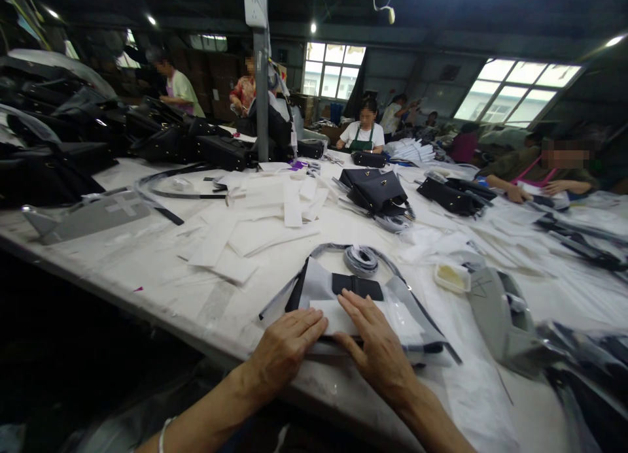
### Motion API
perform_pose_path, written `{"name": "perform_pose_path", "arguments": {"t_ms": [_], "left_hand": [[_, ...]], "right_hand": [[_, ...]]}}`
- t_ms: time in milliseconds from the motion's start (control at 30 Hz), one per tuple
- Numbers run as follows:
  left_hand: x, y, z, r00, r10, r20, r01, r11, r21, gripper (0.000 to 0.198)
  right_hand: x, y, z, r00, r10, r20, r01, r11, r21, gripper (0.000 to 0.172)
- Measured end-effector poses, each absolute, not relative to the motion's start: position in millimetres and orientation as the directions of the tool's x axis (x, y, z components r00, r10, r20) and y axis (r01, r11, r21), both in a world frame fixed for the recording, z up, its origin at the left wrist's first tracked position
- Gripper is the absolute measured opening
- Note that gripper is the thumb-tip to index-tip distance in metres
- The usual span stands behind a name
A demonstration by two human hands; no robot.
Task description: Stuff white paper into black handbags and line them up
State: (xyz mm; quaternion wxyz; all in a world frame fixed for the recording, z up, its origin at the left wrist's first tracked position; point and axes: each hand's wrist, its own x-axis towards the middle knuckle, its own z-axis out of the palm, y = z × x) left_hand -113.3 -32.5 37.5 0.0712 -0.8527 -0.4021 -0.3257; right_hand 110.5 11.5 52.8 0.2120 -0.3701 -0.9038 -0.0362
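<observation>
A black handbag (297,293) lies on its side on the table in front of me, partly covered by pale wrapping. A white sheet (334,314) rests across it, below a black flap or strap piece (357,286). My left hand (284,348) is flat on the sheet's left part, fingers stretched and close together. On the sheet's middle, my right hand (375,338) presses with its fingers spread. Neither hand grips anything. Beyond the fingers sit a plastic-wrapped coiled strap (362,262) and the bag's wrapped handle. My palms hide the bag's near edge.
Grey tape dispensers stand at right (505,329) and left (105,214). A small white dish (452,278) holds something yellowish. Loose white sheets (245,237) and black handbags (380,193) lie farther back, near a grey post (261,106). Several co-workers are around the table.
</observation>
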Motion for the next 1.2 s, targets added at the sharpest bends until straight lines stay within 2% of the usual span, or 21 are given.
{"name": "perform_pose_path", "arguments": {"t_ms": [100, 300, 400, 533, 667, 867, 1033, 1133, 1200], "left_hand": [[-114, -29, 45, 0.443, 0.686, 0.577, 0.723, -0.654, 0.222, 0.034], [-110, -20, 60, 0.370, 0.748, 0.551, 0.777, -0.574, 0.258, 0.026], [-109, -17, 60, 0.369, 0.783, 0.501, 0.795, -0.545, 0.267, 0.024], [-110, -15, 70, 0.393, 0.780, 0.487, 0.760, -0.573, 0.306, 0.026], [-116, -20, 75, 0.491, 0.671, 0.556, 0.694, -0.687, 0.216, 0.033], [-123, -43, 59, 0.481, 0.637, 0.602, 0.749, -0.656, 0.095, 0.031], [-114, -49, 58, 0.509, 0.668, 0.543, 0.787, -0.616, 0.021, 0.040], [-110, -41, 52, 0.521, 0.625, 0.581, 0.781, -0.624, -0.029, 0.030], [-110, -35, 47, 0.501, 0.639, 0.584, 0.776, -0.630, 0.023, 0.024]], "right_hand": [[118, 8, 49, -0.633, 0.635, 0.442, 0.689, 0.723, -0.051, 0.035], [110, 4, 37, -0.597, 0.646, 0.476, 0.743, 0.669, 0.023, 0.034], [109, 2, 37, -0.608, 0.636, 0.476, 0.739, 0.672, 0.046, 0.038], [112, -1, 40, -0.628, 0.640, 0.442, 0.727, 0.686, 0.038, 0.056], [112, -4, 42, -0.610, 0.670, 0.424, 0.751, 0.659, 0.040, 0.068], [105, -7, 36, -0.608, 0.676, 0.416, 0.759, 0.649, 0.053, 0.079], [102, -8, 30, -0.605, 0.654, 0.454, 0.757, 0.649, 0.076, 0.073], [103, -7, 30, -0.619, 0.633, 0.465, 0.745, 0.661, 0.092, 0.069], [104, -6, 33, -0.634, 0.619, 0.464, 0.730, 0.677, 0.094, 0.065]]}}
